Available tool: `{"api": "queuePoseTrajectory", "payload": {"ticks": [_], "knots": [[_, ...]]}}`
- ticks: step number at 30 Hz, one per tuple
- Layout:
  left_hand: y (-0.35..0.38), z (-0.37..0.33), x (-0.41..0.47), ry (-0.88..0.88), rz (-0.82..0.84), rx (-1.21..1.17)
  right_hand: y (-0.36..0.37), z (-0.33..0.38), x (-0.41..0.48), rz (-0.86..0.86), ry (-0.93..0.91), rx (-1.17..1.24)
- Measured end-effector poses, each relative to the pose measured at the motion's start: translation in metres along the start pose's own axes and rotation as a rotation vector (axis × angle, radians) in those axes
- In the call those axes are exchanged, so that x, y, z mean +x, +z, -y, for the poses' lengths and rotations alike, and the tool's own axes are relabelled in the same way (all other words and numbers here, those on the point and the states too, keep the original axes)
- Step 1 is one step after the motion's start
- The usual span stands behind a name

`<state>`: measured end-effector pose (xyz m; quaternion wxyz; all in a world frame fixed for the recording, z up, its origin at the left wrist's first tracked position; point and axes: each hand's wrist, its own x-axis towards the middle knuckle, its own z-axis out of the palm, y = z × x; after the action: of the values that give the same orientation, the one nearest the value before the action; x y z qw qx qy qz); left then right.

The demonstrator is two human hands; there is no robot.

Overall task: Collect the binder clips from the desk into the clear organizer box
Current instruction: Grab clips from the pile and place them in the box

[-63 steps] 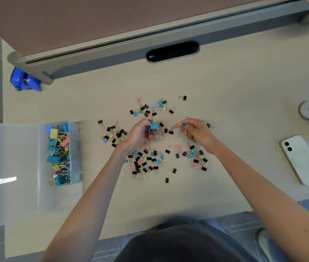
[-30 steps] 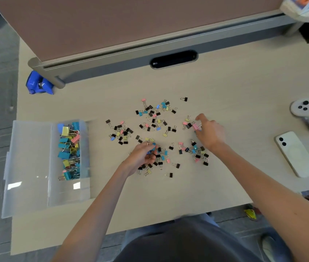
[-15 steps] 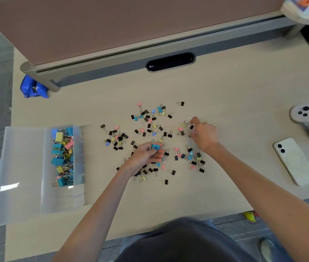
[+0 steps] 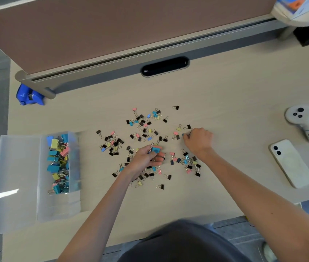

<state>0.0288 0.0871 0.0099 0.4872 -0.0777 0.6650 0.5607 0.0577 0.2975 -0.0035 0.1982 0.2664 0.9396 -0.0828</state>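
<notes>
Several small binder clips in black, pink, blue and yellow lie scattered across the middle of the desk. My left hand rests over the lower part of the scatter, closed on a bunch of larger clips; a blue and a pink clip stick out above its fingers. My right hand is curled at the right edge of the scatter, fingertips pinching a blue clip. The clear organizer box sits open at the left, its right compartment holding several larger coloured clips.
A white phone lies face down at the right, with a white controller behind it. A blue object sits at the back left by the partition. A black cable slot is in the desk behind the clips.
My left hand has drawn back toward me over the lower clips, still holding its bunch. My right hand has shifted right and back to the far-right clips.
</notes>
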Motion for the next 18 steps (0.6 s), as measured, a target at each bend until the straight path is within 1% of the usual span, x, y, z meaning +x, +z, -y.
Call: {"api": "queuePoseTrajectory", "payload": {"ticks": [5,9,18], "knots": [[0.006,-0.004,-0.004,0.028,-0.025,0.017,-0.007,0.011,-0.008,-0.043,-0.06,0.084],[0.0,-0.008,-0.009,0.078,-0.106,0.046,-0.013,0.034,-0.024,-0.042,-0.149,0.144],[-0.056,-0.001,-0.05,0.147,-0.298,0.016,-0.015,0.105,-0.057,0.03,-0.421,0.247]]}}
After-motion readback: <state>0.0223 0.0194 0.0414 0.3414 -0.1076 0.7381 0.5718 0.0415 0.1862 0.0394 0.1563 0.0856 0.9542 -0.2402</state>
